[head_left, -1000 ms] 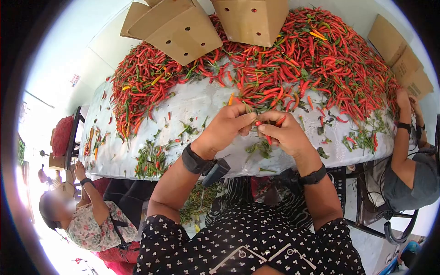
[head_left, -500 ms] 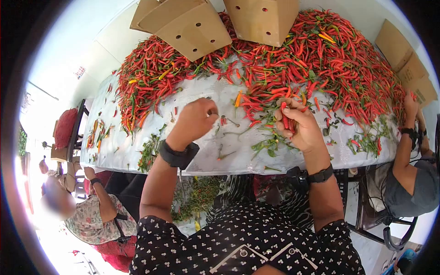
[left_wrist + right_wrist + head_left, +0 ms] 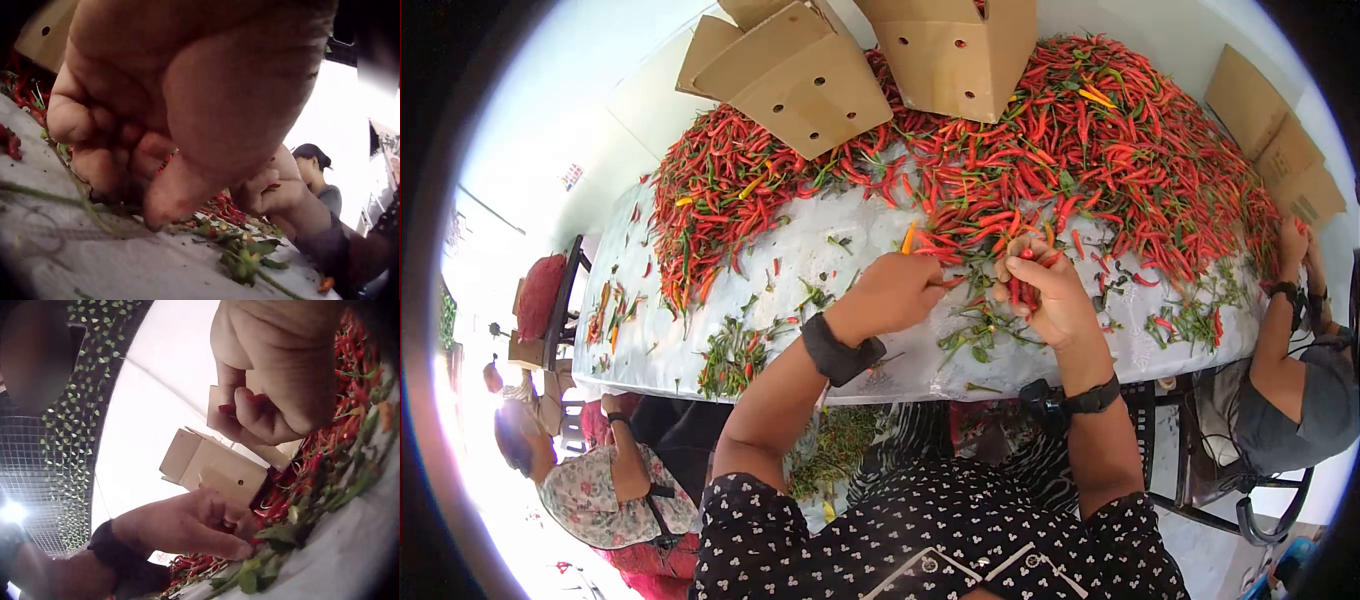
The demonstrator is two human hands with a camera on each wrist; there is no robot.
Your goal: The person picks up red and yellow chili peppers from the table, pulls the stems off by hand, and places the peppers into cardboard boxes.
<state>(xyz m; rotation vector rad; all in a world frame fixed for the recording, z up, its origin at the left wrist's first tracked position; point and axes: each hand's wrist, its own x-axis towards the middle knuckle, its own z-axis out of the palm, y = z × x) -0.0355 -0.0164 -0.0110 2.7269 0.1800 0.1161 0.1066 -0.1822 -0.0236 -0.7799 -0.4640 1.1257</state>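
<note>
My right hand (image 3: 1060, 305) holds several red chilies (image 3: 1020, 292) in its curled fingers, above the table in the head view. Red bits of them show between the fingers in the right wrist view. Left of it, my left hand (image 3: 892, 295) reaches low over the table with fingers loosely bent. Close to its fingertips in the head view is a small orange-red chili (image 3: 952, 283). The left wrist view shows the thumb (image 3: 169, 200) apart from the fingers, near a green stem (image 3: 44, 195) on the table. Leafy green stems (image 3: 982, 330) lie below the right hand.
A large heap of red chilies (image 3: 1120, 140) covers the table's far side. Two cardboard boxes (image 3: 800, 95) stand on it. Another stem pile (image 3: 735, 355) lies at the near left of the white tabletop (image 3: 870, 375). People sit at both sides.
My left hand first met the right at a red chili, swung away left, and has now come back right and low over the table. The right hand kept its chilies.
</note>
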